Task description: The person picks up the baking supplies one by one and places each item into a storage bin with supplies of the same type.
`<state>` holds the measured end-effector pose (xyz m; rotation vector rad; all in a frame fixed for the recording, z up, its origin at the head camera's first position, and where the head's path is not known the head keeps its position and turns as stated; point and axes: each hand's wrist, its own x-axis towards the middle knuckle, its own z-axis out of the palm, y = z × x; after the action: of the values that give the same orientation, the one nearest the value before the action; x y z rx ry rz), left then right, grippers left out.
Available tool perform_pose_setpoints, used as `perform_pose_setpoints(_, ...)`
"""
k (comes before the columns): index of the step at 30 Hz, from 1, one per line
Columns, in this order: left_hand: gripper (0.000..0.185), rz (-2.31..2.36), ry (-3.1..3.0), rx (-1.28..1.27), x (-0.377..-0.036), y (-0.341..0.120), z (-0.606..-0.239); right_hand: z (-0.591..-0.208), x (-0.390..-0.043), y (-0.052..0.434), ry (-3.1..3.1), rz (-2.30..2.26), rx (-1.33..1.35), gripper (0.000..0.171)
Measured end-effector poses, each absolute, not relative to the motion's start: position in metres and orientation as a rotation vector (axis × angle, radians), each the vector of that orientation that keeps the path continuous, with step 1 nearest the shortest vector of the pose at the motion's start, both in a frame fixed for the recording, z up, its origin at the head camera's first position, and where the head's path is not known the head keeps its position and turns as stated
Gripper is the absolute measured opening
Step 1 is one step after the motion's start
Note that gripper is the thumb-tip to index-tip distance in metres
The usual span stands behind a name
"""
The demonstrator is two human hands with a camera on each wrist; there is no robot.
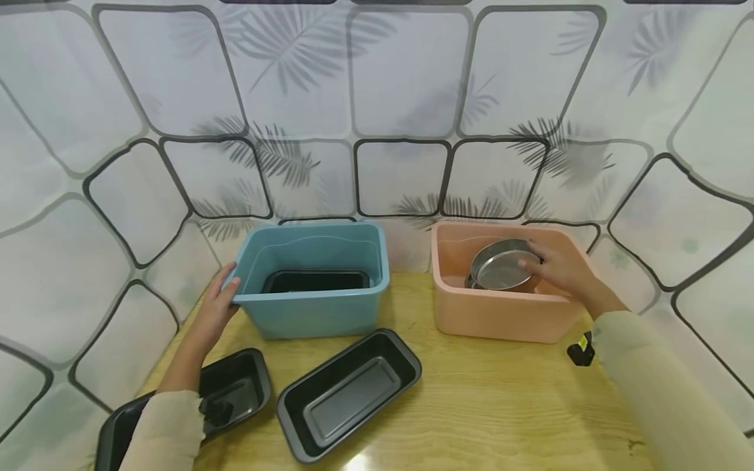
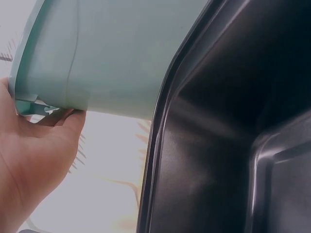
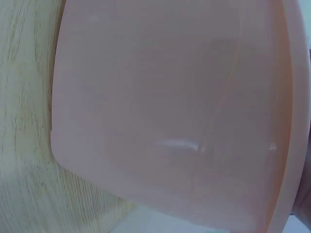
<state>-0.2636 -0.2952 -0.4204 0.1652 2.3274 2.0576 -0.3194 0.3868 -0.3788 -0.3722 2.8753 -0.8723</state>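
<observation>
My left hand (image 1: 219, 307) grips the left end of the rim of a blue plastic bin (image 1: 312, 317); in the left wrist view, its fingers curl under that rim. A dark rectangular pan (image 1: 315, 281) lies inside the blue bin. My right hand (image 1: 556, 268) reaches into a pink plastic bin (image 1: 501, 317) and holds a round metal cake pan (image 1: 503, 269) by its right edge, thumb over the rim. Another round edge shows beneath that pan, mostly hidden. The right wrist view shows mainly the pink bin's outer wall (image 3: 160, 107), with the hand almost out of sight.
A dark loaf pan (image 1: 350, 396) lies at an angle on the wooden table (image 1: 489, 399). Another dark loaf pan (image 1: 235, 392) sits at the left, partly under my left forearm. A patterned curtain (image 1: 406, 78) surrounds the table's back and sides.
</observation>
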Motion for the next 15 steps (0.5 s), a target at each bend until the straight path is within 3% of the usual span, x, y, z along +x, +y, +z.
perform_pose_setpoints(15, 0.07, 2.065, 2.311, 0.165, -0.264, -0.295, -0.42, -0.39, -0.321, 0.381, 2.706, -0.92, -0.329, 0.088)
